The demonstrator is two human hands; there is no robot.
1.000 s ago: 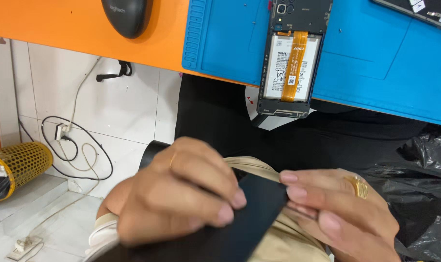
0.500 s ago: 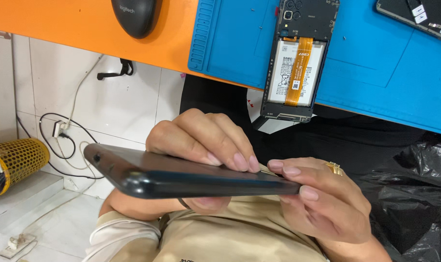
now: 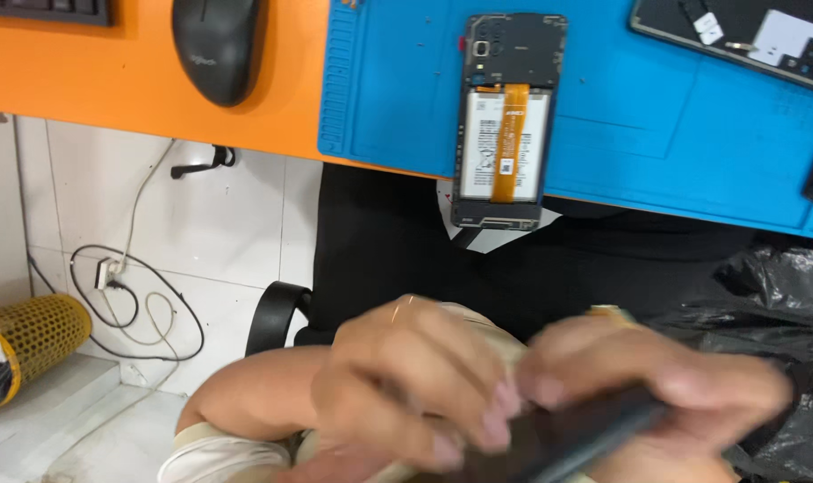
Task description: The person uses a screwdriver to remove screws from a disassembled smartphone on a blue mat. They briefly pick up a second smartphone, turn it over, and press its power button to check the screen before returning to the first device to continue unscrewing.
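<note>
Both my hands hold a dark phone back cover (image 3: 576, 438) low over my lap, blurred by motion. My left hand (image 3: 406, 385) lies over its left part with the fingers curled on top. At its right end, my right hand (image 3: 665, 385), with a gold ring, grips the edge. An opened phone (image 3: 505, 116) with its battery and an orange flex strip showing lies on the blue work mat (image 3: 639, 116), overhanging the desk edge, apart from both hands.
A black computer mouse (image 3: 219, 45) sits on the orange desk (image 3: 111, 80). Another opened phone part (image 3: 755, 40) lies at the mat's far right. Black plastic bag (image 3: 773, 286) at right. Cables (image 3: 129, 295) and a yellow mesh cylinder (image 3: 31, 344) lie on the tiled floor at left.
The hands and the dark cover have dropped lower in view and the cover has tilted. The view has shifted, so the desk and opened phone now sit further down.
</note>
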